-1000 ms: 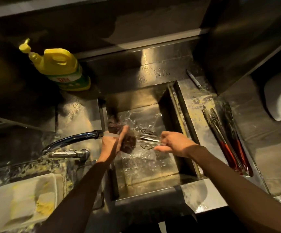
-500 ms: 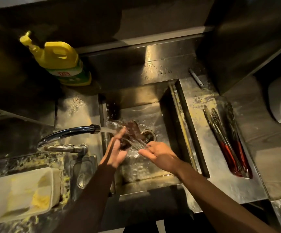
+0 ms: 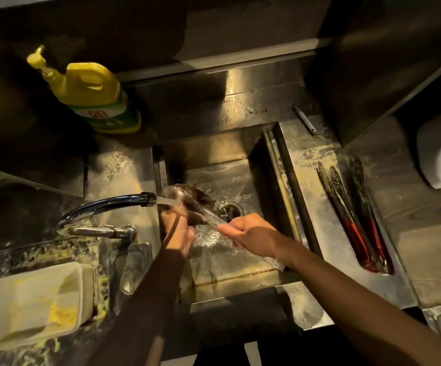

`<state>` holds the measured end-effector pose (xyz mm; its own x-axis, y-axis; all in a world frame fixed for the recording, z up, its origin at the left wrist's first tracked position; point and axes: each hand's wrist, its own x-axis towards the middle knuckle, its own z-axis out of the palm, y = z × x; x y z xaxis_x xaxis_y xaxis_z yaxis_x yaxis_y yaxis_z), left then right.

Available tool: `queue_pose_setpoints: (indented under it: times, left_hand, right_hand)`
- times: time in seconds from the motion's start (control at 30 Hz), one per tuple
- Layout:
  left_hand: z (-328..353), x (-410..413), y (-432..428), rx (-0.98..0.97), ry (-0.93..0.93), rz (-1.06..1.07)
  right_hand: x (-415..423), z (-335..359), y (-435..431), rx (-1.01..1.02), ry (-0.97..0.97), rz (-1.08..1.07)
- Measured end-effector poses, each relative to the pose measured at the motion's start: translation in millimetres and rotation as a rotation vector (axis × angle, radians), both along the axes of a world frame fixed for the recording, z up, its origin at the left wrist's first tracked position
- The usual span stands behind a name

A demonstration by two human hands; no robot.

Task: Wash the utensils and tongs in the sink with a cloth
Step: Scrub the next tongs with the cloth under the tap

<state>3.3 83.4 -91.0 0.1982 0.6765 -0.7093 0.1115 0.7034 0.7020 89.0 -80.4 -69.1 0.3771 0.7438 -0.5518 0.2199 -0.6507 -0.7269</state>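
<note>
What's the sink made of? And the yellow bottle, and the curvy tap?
The sink looks like brushed steel: it is grey, with a dull shine and smeary reflections. The yellow bottle seems to be plastic: it is one solid colour, with a moulded handle and a soft gloss. The tap looks like chromed metal, with mirror-bright highlights along its curve.

Over the sink (image 3: 240, 276), the left hand (image 3: 177, 231) holds a dark cloth (image 3: 194, 203) under the faucet (image 3: 103, 207) stream. It wraps the motion-blurred metal utensil (image 3: 211, 217) that the right hand (image 3: 251, 236) grips. Red-handled tongs (image 3: 354, 220) lie on the counter, right of the right hand.
</note>
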Motion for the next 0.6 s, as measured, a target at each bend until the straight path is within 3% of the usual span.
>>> queue_pose_setpoints:
  times: [0.13,0.23,0.37,0.43,0.53,0.6]
  left_hand:
    - [5.1,-8.7,3.1,-0.067,-0.182,-0.196]
    - [5.4,-9.0,5.3,-0.118,-0.174,-0.224]
    - [5.0,-8.9,21.2,0.165,0.21,-0.434]
    - [9.8,-13.0,26.7,0.275,0.299,-0.54]
    - [7.9,-20.2,35.8,0.219,0.217,-0.497]
    - [2.2,-24.5,39.0,0.048,0.072,-0.429]
  right_hand:
    - [-8.2,-7.1,7.9,0.097,0.049,-0.073]
    - [-9.3,-8.3,12.4,0.136,0.046,-0.066]
    - [10.7,-15.3,-1.7,0.139,-0.11,0.091]
    - [25.7,-15.0,-11.9,0.121,-0.234,0.219]
    - [33.0,-15.8,-22.4,0.071,-0.292,0.223]
    - [26.9,-21.9,-28.2,0.076,-0.26,0.113]
